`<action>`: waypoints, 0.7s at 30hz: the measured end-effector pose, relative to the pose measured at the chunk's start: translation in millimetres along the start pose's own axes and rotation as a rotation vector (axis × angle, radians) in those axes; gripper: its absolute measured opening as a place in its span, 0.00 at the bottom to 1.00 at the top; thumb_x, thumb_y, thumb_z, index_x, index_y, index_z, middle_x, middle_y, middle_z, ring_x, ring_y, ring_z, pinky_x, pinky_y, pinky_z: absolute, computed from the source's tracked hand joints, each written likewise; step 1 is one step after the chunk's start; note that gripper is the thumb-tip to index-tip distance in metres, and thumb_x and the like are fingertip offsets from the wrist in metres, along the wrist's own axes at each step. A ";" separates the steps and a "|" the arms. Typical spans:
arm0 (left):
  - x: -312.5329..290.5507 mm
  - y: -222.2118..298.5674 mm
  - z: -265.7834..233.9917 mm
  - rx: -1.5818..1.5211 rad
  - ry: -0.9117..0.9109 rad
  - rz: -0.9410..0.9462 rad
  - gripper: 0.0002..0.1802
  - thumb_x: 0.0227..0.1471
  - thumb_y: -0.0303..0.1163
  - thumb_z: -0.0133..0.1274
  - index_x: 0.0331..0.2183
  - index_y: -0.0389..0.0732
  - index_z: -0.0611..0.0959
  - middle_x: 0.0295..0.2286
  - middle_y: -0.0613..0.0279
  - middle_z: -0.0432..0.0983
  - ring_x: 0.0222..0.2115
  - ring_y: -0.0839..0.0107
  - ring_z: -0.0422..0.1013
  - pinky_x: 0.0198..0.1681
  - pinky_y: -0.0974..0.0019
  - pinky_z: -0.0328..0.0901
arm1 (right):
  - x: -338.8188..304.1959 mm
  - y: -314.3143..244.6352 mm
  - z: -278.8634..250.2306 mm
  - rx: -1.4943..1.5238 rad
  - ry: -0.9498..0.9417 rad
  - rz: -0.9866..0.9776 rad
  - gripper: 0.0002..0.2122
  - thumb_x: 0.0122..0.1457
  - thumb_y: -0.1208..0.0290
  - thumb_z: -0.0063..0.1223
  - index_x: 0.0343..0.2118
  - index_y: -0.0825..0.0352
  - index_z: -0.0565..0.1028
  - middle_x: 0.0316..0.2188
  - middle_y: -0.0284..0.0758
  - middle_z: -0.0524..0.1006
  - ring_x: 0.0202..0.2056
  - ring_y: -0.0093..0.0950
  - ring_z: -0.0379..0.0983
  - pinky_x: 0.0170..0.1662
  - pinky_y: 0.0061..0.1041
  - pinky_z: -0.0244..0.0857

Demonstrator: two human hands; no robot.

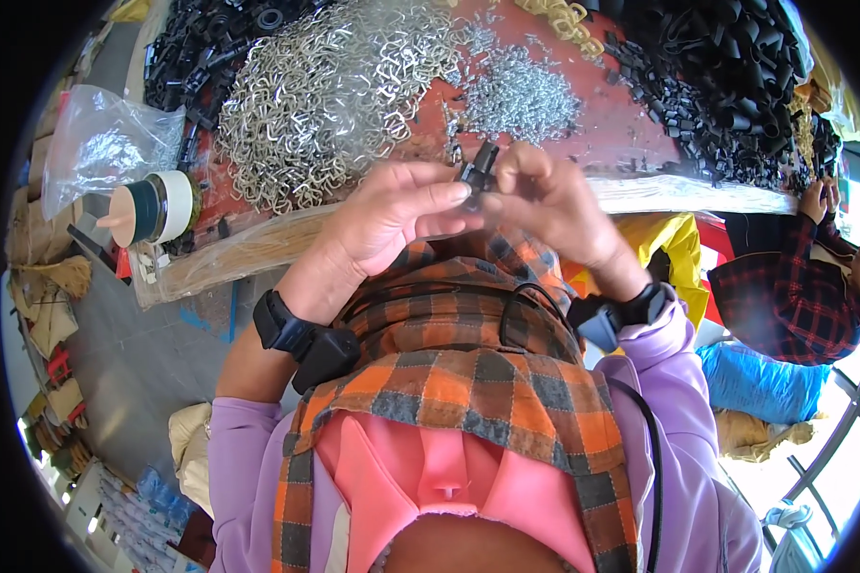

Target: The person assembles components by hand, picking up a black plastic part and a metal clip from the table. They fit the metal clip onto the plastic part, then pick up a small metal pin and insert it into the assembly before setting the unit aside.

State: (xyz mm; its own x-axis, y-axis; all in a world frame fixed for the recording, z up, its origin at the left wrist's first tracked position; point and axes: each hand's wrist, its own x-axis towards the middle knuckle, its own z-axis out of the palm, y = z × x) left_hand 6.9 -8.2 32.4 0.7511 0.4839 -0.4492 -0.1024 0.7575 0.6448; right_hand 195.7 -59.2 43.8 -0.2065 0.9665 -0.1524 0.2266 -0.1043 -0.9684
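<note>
The part sits between your left hand and right hand, by the near edge of the table. On it, beyond your grip and left, lie metal hooks; almost straight beyond, metal bits; beyond and right, tubes. Far right is a co-worker.

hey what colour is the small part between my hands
The small part is black; it shows best in the head view.
</note>
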 end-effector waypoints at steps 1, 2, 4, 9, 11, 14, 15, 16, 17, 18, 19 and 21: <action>-0.8 -0.3 -0.6 0.027 0.013 0.005 0.14 0.46 0.28 0.45 0.36 0.30 0.71 0.30 0.55 0.71 0.30 0.70 0.70 0.32 0.76 0.66 | 3.2 1.2 -12.2 -0.034 -0.082 -0.065 0.03 0.47 0.78 0.48 0.21 0.69 0.67 0.20 0.28 0.66 0.24 0.16 0.63 0.25 0.16 0.58; -1.2 -0.4 -2.0 0.052 0.028 0.010 0.15 0.45 0.29 0.46 0.36 0.30 0.71 0.30 0.55 0.71 0.30 0.70 0.70 0.32 0.76 0.66 | 7.4 2.7 -24.3 -0.066 -0.165 -0.131 0.03 0.48 0.77 0.47 0.22 0.69 0.67 0.20 0.28 0.66 0.24 0.16 0.63 0.26 0.16 0.58; -1.3 3.2 -0.3 0.103 0.038 0.086 0.15 0.44 0.28 0.47 0.36 0.30 0.71 0.30 0.56 0.71 0.29 0.70 0.70 0.33 0.76 0.66 | 16.1 3.6 -52.1 -0.227 -0.017 -0.271 0.03 0.48 0.77 0.47 0.25 0.71 0.69 0.20 0.29 0.67 0.26 0.16 0.63 0.29 0.16 0.59; -4.1 5.3 0.8 0.373 0.016 0.440 0.18 0.41 0.26 0.51 0.38 0.32 0.71 0.30 0.57 0.71 0.30 0.70 0.70 0.34 0.74 0.65 | 63.5 23.5 -112.5 -0.693 0.425 -0.162 0.08 0.47 0.74 0.48 0.30 0.69 0.70 0.20 0.32 0.71 0.23 0.21 0.67 0.27 0.18 0.60; -6.9 5.5 0.0 0.454 -0.005 0.544 0.19 0.41 0.26 0.51 0.38 0.32 0.71 0.31 0.57 0.71 0.30 0.70 0.70 0.34 0.74 0.65 | 79.4 24.6 -120.4 -0.987 0.447 0.014 0.08 0.48 0.69 0.46 0.30 0.66 0.70 0.20 0.34 0.72 0.20 0.23 0.68 0.25 0.18 0.60; -15.4 7.2 -2.9 0.653 -0.004 0.607 0.20 0.40 0.25 0.52 0.40 0.34 0.71 0.32 0.58 0.71 0.32 0.70 0.69 0.34 0.72 0.64 | 86.9 41.3 -125.4 -1.122 0.484 -0.206 0.08 0.48 0.68 0.46 0.31 0.65 0.70 0.19 0.35 0.71 0.20 0.24 0.69 0.24 0.18 0.60; -15.9 7.8 -3.6 0.656 -0.005 0.606 0.20 0.40 0.25 0.52 0.40 0.34 0.71 0.32 0.58 0.71 0.32 0.70 0.69 0.34 0.72 0.64 | 87.0 45.1 -127.0 -1.189 0.504 -0.317 0.09 0.48 0.67 0.46 0.31 0.64 0.70 0.19 0.36 0.71 0.20 0.24 0.69 0.24 0.19 0.60; -15.7 7.9 -4.1 0.713 0.006 0.626 0.20 0.40 0.25 0.51 0.39 0.35 0.71 0.32 0.57 0.71 0.32 0.70 0.69 0.34 0.72 0.64 | 84.5 48.0 -130.1 -1.189 0.508 -0.315 0.09 0.48 0.67 0.46 0.31 0.64 0.70 0.19 0.36 0.71 0.20 0.24 0.69 0.24 0.19 0.60; -15.2 8.1 -4.2 0.770 0.016 0.647 0.19 0.40 0.25 0.51 0.39 0.36 0.71 0.32 0.57 0.71 0.32 0.70 0.69 0.34 0.72 0.64 | 78.1 50.2 -133.8 -1.111 0.497 -0.291 0.08 0.48 0.68 0.47 0.31 0.64 0.70 0.19 0.37 0.70 0.20 0.26 0.69 0.24 0.20 0.60; -15.3 7.9 -5.7 0.826 0.029 0.666 0.19 0.40 0.25 0.51 0.39 0.37 0.72 0.32 0.57 0.71 0.33 0.70 0.69 0.34 0.72 0.64 | 71.6 46.0 -129.8 -1.031 0.482 -0.268 0.08 0.48 0.69 0.47 0.30 0.65 0.69 0.19 0.37 0.70 0.20 0.27 0.68 0.24 0.21 0.60; -15.6 8.4 -6.7 0.827 0.025 0.665 0.19 0.40 0.25 0.51 0.39 0.37 0.72 0.32 0.57 0.71 0.33 0.70 0.69 0.34 0.72 0.64 | 64.7 42.6 -126.3 -0.952 0.468 -0.244 0.08 0.47 0.70 0.47 0.30 0.66 0.69 0.19 0.38 0.70 0.20 0.29 0.68 0.24 0.22 0.60; -16.3 9.9 -6.2 0.905 0.028 0.699 0.19 0.40 0.25 0.51 0.39 0.36 0.71 0.32 0.57 0.72 0.32 0.71 0.69 0.34 0.72 0.64 | 46.9 38.2 -119.2 -0.910 0.460 -0.228 0.07 0.47 0.71 0.47 0.29 0.66 0.69 0.19 0.38 0.70 0.20 0.29 0.68 0.24 0.22 0.60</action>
State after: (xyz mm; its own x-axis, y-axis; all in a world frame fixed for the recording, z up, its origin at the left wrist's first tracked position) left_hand -10.5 -5.8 42.3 0.6990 0.6931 0.1763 0.0239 -0.2690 0.9628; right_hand 308.1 10.1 23.2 0.0042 0.9570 0.2902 0.8987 0.1237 -0.4208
